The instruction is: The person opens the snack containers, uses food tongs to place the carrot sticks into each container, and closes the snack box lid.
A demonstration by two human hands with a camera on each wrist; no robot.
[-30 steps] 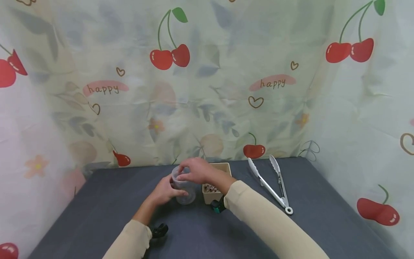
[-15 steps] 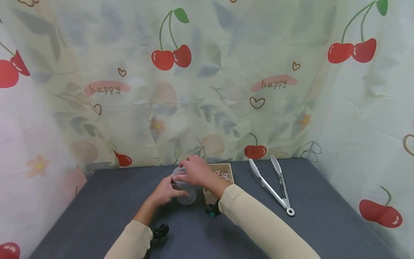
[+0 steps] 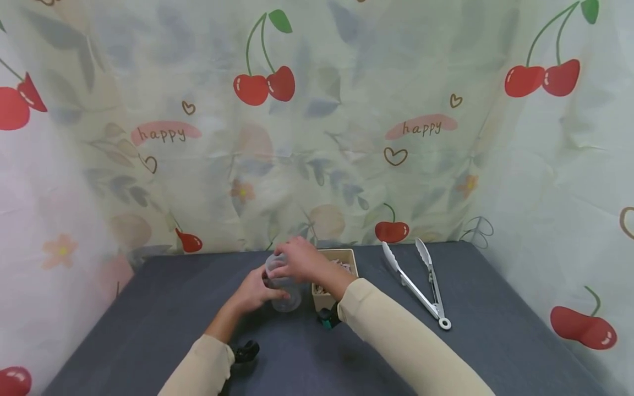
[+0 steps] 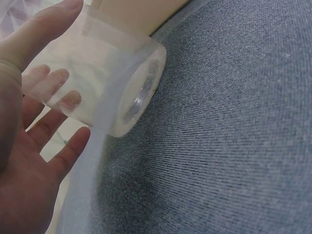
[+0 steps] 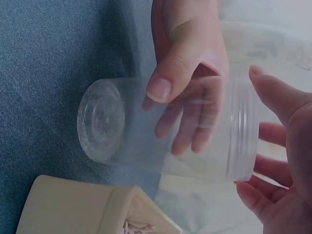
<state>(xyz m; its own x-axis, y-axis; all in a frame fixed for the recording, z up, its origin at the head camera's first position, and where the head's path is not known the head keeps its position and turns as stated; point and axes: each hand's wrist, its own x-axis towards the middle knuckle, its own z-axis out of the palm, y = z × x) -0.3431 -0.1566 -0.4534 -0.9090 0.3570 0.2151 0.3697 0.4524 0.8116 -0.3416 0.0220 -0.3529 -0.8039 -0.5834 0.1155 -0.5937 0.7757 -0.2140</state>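
A clear plastic jar (image 5: 146, 122) stands with its base at the dark tabletop; slight tilt I cannot tell. My left hand (image 3: 255, 291) holds the jar round its side, thumb on one side and fingers spread on the other, as the left wrist view (image 4: 39, 161) also shows. My right hand (image 3: 299, 259) grips the jar's ringed top from above, thumb and fingers (image 5: 280, 168) placed around the edge. Whether that top is a separate lid cannot be told. The jar's clear wall shows nothing inside except the left fingers seen through it.
Right of the jar stands a beige square container (image 3: 324, 301) with light, shredded-looking pieces in it, partly behind my right forearm. Farther right lie metal tongs (image 3: 416, 289), spread apart. A patterned curtain (image 3: 317, 137) closes off the back and sides of the dark tabletop (image 3: 163, 308).
My right hand shifts and turns slightly at the jar's top, and the right forearm moves a little left, then slightly back. The left hand keeps its hold; the view drifts slightly.
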